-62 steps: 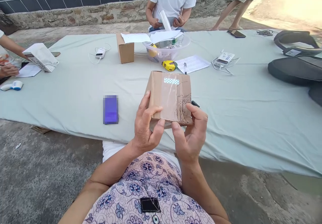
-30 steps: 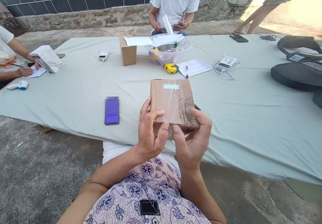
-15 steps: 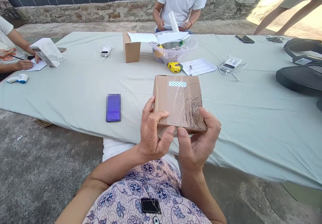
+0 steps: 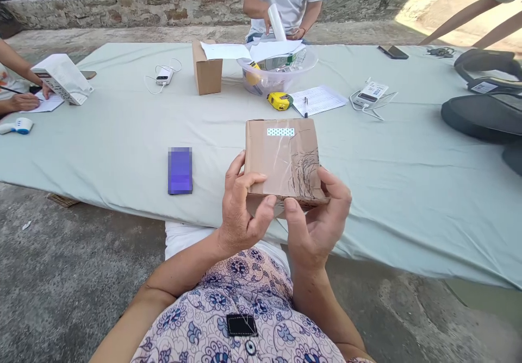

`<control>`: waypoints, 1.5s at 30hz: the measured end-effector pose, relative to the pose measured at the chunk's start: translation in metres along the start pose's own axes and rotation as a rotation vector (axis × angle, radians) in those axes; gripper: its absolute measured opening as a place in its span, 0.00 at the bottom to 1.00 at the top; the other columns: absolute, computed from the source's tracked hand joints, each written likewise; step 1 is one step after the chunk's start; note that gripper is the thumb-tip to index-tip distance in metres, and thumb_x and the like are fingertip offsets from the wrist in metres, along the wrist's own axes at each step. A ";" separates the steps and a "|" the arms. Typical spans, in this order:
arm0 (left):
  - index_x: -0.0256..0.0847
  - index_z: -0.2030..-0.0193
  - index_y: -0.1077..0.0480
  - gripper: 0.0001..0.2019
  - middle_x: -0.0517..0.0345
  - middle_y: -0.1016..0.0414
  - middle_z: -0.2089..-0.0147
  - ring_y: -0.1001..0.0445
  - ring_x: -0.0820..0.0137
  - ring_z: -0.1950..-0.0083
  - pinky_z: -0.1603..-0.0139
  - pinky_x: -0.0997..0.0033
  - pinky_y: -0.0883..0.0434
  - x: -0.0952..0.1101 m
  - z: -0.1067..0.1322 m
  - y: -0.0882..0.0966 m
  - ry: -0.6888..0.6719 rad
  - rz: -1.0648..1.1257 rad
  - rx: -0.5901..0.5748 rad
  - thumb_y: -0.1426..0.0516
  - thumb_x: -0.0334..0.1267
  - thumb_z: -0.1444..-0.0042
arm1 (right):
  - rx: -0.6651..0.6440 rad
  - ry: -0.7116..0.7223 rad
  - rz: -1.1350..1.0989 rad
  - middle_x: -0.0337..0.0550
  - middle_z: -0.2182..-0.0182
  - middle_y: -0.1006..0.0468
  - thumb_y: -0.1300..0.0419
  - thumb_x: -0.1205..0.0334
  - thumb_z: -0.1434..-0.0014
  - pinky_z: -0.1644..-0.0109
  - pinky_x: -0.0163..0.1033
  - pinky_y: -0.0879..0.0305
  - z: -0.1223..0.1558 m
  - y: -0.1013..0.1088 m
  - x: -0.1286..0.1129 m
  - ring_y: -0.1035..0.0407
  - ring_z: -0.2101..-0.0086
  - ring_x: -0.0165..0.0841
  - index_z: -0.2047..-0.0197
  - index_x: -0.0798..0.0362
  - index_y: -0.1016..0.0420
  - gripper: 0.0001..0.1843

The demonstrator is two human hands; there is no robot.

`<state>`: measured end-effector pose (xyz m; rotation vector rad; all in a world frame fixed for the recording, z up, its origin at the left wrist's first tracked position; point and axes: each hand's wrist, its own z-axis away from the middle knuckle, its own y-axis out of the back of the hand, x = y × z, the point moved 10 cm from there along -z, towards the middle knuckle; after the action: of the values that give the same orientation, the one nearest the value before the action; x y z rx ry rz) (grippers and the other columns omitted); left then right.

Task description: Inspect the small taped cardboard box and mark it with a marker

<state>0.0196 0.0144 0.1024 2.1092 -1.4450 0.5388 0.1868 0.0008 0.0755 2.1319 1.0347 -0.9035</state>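
Co-worker's hand (image 4: 267, 24) is moved nearer the roll (image 4: 277, 23); taped box (image 4: 281, 156) is held in the grip of left hand (image 4: 241, 208) and right hand (image 4: 320, 219).

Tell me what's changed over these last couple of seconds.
The standing person's legs have moved to the right, and the seated person's hand has come up beside the plastic roll. The wearer's left fingers and right fingers still hold the box. The tape measure and basin stayed put.
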 end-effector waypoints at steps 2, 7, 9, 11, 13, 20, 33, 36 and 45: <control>0.45 0.42 0.36 0.15 0.38 0.38 0.26 0.37 0.51 0.23 0.31 0.42 0.29 -0.001 0.001 -0.001 0.010 -0.002 0.007 0.46 0.48 0.29 | 0.016 -0.003 0.005 0.52 0.38 0.32 0.37 0.51 0.37 0.39 0.64 0.31 0.000 0.000 0.000 0.34 0.39 0.50 0.31 0.43 0.37 0.33; 0.46 0.41 0.36 0.14 0.39 0.39 0.25 0.39 0.51 0.22 0.29 0.39 0.31 -0.003 0.002 0.000 0.022 -0.004 0.006 0.47 0.47 0.29 | -0.002 0.021 0.001 0.51 0.39 0.32 0.37 0.51 0.37 0.43 0.60 0.29 -0.001 -0.004 -0.001 0.33 0.40 0.49 0.31 0.43 0.37 0.33; 0.46 0.41 0.36 0.16 0.38 0.40 0.25 0.39 0.50 0.22 0.28 0.38 0.32 -0.004 0.001 0.002 0.021 0.003 0.004 0.47 0.48 0.30 | -0.007 0.072 0.009 0.50 0.39 0.32 0.37 0.52 0.37 0.43 0.60 0.29 -0.002 -0.005 -0.008 0.33 0.40 0.49 0.30 0.42 0.37 0.34; 0.45 0.41 0.37 0.17 0.38 0.40 0.25 0.39 0.50 0.22 0.28 0.38 0.32 -0.006 0.000 0.004 0.027 0.011 0.009 0.44 0.49 0.31 | -0.016 0.120 0.011 0.49 0.40 0.31 0.38 0.53 0.36 0.43 0.60 0.29 -0.003 -0.006 -0.015 0.33 0.41 0.49 0.30 0.41 0.37 0.33; 0.45 0.41 0.37 0.18 0.37 0.40 0.25 0.39 0.50 0.22 0.28 0.39 0.33 -0.009 0.000 0.005 0.041 0.022 0.014 0.43 0.49 0.31 | -0.023 0.134 0.001 0.49 0.40 0.31 0.40 0.55 0.35 0.45 0.58 0.28 -0.003 -0.007 -0.018 0.33 0.41 0.49 0.30 0.40 0.37 0.31; 0.45 0.43 0.35 0.15 0.39 0.37 0.26 0.38 0.52 0.22 0.28 0.42 0.34 -0.019 0.002 0.003 0.140 0.074 0.024 0.41 0.47 0.32 | -0.008 0.061 -0.042 0.49 0.40 0.29 0.40 0.57 0.33 0.45 0.56 0.27 -0.004 -0.010 -0.009 0.32 0.41 0.46 0.31 0.40 0.36 0.28; 0.46 0.43 0.34 0.15 0.41 0.35 0.27 0.37 0.54 0.23 0.28 0.45 0.34 -0.032 -0.005 0.013 0.159 0.078 0.019 0.42 0.49 0.30 | -0.071 0.053 -0.189 0.46 0.37 0.25 0.40 0.56 0.30 0.42 0.52 0.25 -0.009 -0.015 0.003 0.30 0.37 0.43 0.33 0.38 0.30 0.23; 0.45 0.41 0.34 0.15 0.40 0.35 0.27 0.37 0.53 0.23 0.28 0.45 0.33 -0.026 -0.006 0.013 0.092 -0.048 0.020 0.43 0.47 0.30 | -0.059 0.040 -0.200 0.46 0.38 0.24 0.38 0.57 0.31 0.43 0.52 0.24 -0.010 -0.013 0.008 0.28 0.38 0.44 0.34 0.38 0.29 0.23; 0.42 0.48 0.30 0.16 0.41 0.23 0.38 0.32 0.50 0.28 0.32 0.45 0.32 0.017 -0.016 0.006 -0.148 -0.454 0.029 0.45 0.51 0.31 | -0.112 0.116 -0.148 0.46 0.37 0.24 0.39 0.64 0.30 0.30 0.60 0.32 -0.009 -0.017 -0.011 0.31 0.34 0.45 0.35 0.39 0.26 0.23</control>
<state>0.0197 0.0101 0.1262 2.4403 -0.9810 0.2321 0.1709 0.0116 0.0854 2.0556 1.2854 -0.7768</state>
